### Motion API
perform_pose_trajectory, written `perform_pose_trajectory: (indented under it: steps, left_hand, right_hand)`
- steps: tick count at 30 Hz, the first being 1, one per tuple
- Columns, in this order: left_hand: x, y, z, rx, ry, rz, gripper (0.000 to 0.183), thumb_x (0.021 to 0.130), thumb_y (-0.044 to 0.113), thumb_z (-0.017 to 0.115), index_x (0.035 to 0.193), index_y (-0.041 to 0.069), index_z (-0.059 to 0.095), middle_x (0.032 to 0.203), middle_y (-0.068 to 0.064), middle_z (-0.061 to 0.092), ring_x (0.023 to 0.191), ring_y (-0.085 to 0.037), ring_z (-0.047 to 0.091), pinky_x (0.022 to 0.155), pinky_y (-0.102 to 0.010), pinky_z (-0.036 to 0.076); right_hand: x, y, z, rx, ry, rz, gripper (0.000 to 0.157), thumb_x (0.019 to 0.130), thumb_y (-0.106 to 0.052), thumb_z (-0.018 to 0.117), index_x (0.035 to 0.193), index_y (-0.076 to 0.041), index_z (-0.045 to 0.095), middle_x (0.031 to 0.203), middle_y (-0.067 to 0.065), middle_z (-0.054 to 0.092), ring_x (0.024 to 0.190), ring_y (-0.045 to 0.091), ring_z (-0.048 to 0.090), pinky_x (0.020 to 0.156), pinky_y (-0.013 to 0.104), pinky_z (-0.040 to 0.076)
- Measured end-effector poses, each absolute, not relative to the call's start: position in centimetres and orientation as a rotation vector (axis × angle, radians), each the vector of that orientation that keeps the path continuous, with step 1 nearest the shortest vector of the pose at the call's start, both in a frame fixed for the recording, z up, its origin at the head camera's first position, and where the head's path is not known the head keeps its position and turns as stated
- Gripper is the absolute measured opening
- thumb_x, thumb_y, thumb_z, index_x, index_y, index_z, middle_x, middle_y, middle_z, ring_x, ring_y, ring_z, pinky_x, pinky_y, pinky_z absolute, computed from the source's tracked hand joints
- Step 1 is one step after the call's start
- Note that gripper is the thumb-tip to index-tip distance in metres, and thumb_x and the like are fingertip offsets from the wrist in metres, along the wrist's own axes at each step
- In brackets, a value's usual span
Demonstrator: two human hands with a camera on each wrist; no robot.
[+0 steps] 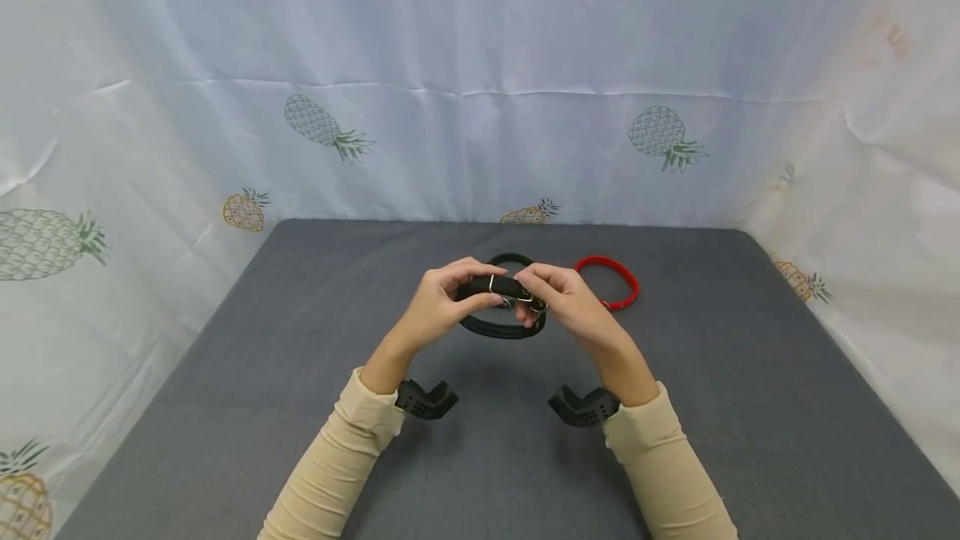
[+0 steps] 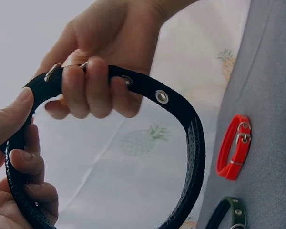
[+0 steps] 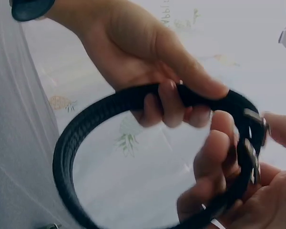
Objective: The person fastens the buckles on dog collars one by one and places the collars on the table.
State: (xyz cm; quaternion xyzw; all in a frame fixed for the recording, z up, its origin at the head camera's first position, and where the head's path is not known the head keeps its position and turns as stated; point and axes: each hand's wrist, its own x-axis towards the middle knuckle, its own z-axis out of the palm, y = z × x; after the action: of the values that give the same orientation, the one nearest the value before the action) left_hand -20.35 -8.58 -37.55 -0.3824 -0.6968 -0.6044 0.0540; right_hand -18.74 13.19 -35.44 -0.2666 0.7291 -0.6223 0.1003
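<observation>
A black collar [image 1: 498, 330] with metal eyelets and a metal buckle [image 1: 534, 302] is held up above the table, bent into a loop. My left hand [image 1: 442, 298] pinches its strap on the left, thumb and fingers on either side, near a metal keeper. On the buckle side my right hand [image 1: 573, 302] grips the strap between thumb and curled fingers. The left wrist view shows the right fingers [image 2: 97, 90] wrapped over the strap by the eyelets. Seen from the right wrist, the left hand [image 3: 148, 57] holds the upper part of the loop. The strap's tip is partly hidden by fingers.
A red collar [image 1: 609, 261] lies on the grey table [image 1: 300, 340], right of my hands. Behind the black collar lies a dark green collar [image 2: 238, 210], partly covered in the head view. White pineapple-print curtains [image 1: 450, 148] hang at the back and sides.
</observation>
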Motion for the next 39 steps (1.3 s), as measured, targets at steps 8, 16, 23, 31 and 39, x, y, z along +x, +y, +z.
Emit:
perform_pose_trajectory:
  steps: [8,16,23,31,39]
  left_hand:
    - [-20.8,-9.2,-37.2,-1.063,-2.016,-1.984,0.046,0.086,0.020,0.072,0.117,-0.012,0.061,0.100,0.012,0.065,0.085,-0.001,0.065,0.077,-0.017,0.052]
    - [-21.2,-9.9,-36.8,-0.972,-2.007,-1.964,0.039,0.086,0.012,0.072,0.118,-0.009,0.062,0.097,0.014,0.065,0.081,-0.002,0.060,0.075,-0.016,0.049]
    - [-21.4,-10.2,-36.6,-0.960,-2.031,-1.999,0.041,0.087,0.013,0.072,0.119,-0.009,0.061,0.097,0.013,0.067,0.083,-0.002,0.062,0.076,-0.016,0.051]
    - [-21.4,-10.7,-36.4,-0.941,-2.180,-1.903,0.034,0.088,0.010,0.070,0.120,-0.001,0.063,0.101,0.010,0.065,0.085,-0.006,0.062,0.075,-0.021,0.051]
    - [-20.8,-12.3,-35.9,-0.906,-2.136,-1.832,0.032,0.090,0.005,0.066,0.121,-0.003,0.062,0.112,0.014,0.063,0.106,-0.002,0.062,0.096,-0.021,0.050]
  right_hand:
    - [-19.4,13.9,-35.4,-0.628,2.151,-1.858,0.034,0.105,-0.033,0.036,0.106,-0.010,0.060,0.083,-0.008,0.066,0.085,0.011,0.064,0.098,0.034,0.043]
    - [-19.8,14.0,-35.3,-0.657,2.137,-1.829,0.037,0.104,-0.026,0.037,0.112,0.005,0.056,0.087,-0.006,0.064,0.088,0.012,0.062,0.098,0.033,0.046]
    - [-20.1,14.0,-35.4,-0.716,2.122,-1.857,0.024,0.103,-0.022,0.045,0.110,-0.005,0.060,0.089,-0.005,0.061,0.085,0.009,0.060,0.091,0.026,0.049]
    - [-19.9,13.5,-35.5,-0.808,2.151,-1.881,0.014,0.101,-0.017,0.049,0.102,-0.012,0.062,0.087,-0.008,0.061,0.090,0.010,0.056,0.091,0.026,0.046]
    - [-20.2,12.0,-36.5,-0.790,2.309,-1.787,0.023,0.101,-0.009,0.047,0.112,0.009,0.055,0.097,-0.003,0.057,0.090,0.008,0.054,0.086,0.024,0.048]
